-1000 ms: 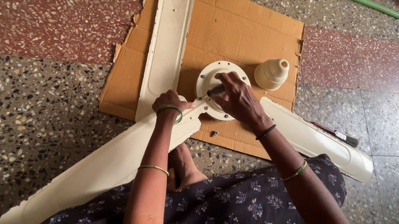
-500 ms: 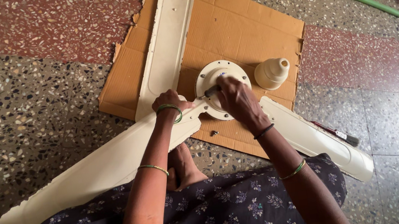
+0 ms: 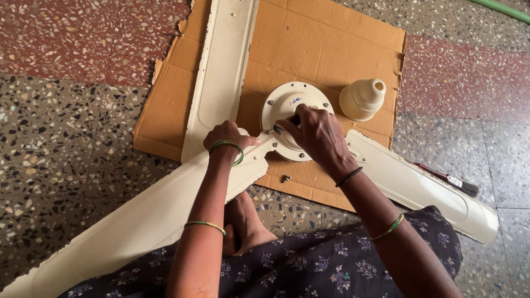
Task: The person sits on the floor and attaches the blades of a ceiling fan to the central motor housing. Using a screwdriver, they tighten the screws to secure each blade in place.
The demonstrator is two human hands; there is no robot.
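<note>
Left hand [image 3: 226, 139] clamps fan blade [image 3: 128, 227] steady against hub [image 3: 296, 119] while right hand [image 3: 317, 135] pinches something unclear at hub.

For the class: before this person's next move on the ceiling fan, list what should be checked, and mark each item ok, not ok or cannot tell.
1. Left hand steadies the near blade at its root: ok, it presses there.
2. Right hand is seated on the motor hub: ok; whether its fingers hold a tool or a screw: cannot tell.
3. Hub rests on the cardboard, not on bare floor: ok.
4. Loose screw lies within sight: ok, on the cardboard beside the hub.
5. Screwdriver within reach: ok, on the floor by the right blade.
6. Blade screws tight: cannot tell, hidden by the hands.
</note>
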